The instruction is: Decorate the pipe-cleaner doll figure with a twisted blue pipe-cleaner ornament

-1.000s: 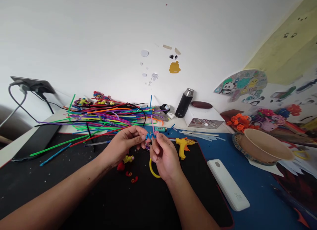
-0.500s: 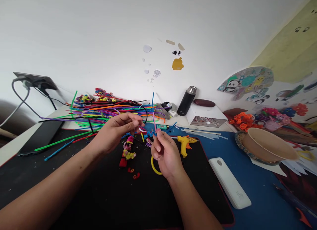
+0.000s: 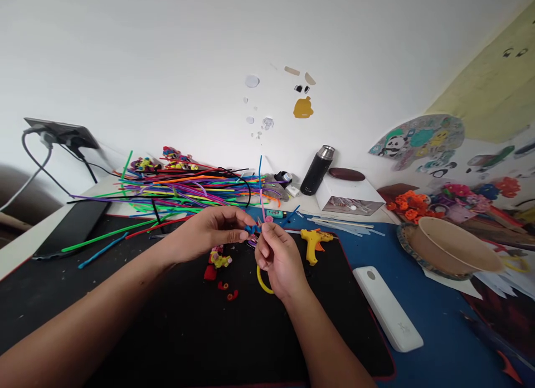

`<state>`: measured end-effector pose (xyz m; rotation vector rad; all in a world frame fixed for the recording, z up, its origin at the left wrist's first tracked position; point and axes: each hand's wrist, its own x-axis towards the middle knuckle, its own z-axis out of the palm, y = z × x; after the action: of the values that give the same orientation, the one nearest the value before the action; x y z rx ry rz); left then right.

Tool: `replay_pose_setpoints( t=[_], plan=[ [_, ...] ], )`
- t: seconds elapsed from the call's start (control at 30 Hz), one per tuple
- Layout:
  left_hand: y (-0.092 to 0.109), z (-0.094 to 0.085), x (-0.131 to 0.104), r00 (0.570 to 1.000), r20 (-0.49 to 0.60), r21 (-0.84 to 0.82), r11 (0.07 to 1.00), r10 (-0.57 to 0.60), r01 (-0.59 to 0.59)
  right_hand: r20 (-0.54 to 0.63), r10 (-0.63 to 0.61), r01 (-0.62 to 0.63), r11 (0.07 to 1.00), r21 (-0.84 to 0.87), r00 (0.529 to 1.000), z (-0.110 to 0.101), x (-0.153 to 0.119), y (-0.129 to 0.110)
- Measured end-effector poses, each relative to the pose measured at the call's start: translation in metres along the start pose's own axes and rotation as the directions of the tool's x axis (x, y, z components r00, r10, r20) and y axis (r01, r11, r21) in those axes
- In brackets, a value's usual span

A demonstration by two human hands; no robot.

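Between my hands is a wavy blue pipe cleaner (image 3: 252,229). My left hand (image 3: 213,233) pinches its left end between thumb and fingertips. My right hand (image 3: 279,254) has its thumb and fingers closed on the other end, where a pink stem tipped with blue (image 3: 261,195) sticks upright. Below my left hand lie a small yellow pipe-cleaner figure (image 3: 220,259), a red block-like piece (image 3: 210,273) and two small red curls (image 3: 229,290). A yellow ring (image 3: 263,282) sits partly behind my right hand.
Loose coloured pipe cleaners (image 3: 196,187) are heaped at the back left beside a dark tablet-like slab (image 3: 71,229). To the right are a yellow glue gun (image 3: 312,245), a white power bank (image 3: 388,310), a black flask (image 3: 317,170), a white box (image 3: 353,201) and a bowl (image 3: 455,243).
My left hand has moved right, toward my right hand, and now pinches the blue pipe cleaner's wavy part. It covers more of the figure below. My right hand has hardly moved.
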<state>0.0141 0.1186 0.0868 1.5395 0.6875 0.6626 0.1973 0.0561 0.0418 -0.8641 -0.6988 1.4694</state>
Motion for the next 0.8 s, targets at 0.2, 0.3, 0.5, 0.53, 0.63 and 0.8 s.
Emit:
replay_pose_setpoints(
  t=[0.2,0.3,0.5,0.53,0.63,0.8],
  plan=[
    [-0.002,-0.006,0.0,1.0,-0.01,0.073,0.997,-0.029,0.03,0.009,0.004,-0.003,0.998,-0.069,1.0,-0.003,0.003,0.006],
    [-0.003,-0.013,0.0,0.999,-0.017,0.174,0.983,-0.049,0.051,-0.001,-0.008,0.008,0.987,-0.158,1.0,-0.003,0.004,0.008],
    [-0.006,-0.026,0.002,0.99,-0.008,0.34,0.93,-0.144,0.138,0.024,-0.127,0.123,0.871,-0.475,0.992,-0.006,0.004,0.013],
    [-0.006,-0.028,0.003,0.989,-0.006,0.36,0.922,-0.15,0.142,0.033,-0.155,0.148,0.834,-0.531,0.987,-0.007,0.004,0.014],
    [-0.008,-0.038,0.005,0.987,-0.033,0.421,0.893,-0.159,0.158,0.076,-0.227,0.215,0.691,-0.691,0.971,-0.009,0.004,0.019],
    [-0.021,-0.056,0.008,0.983,-0.054,0.349,0.919,-0.176,0.184,0.13,-0.219,0.23,0.532,-0.815,0.967,-0.011,0.009,0.027]
  ],
)
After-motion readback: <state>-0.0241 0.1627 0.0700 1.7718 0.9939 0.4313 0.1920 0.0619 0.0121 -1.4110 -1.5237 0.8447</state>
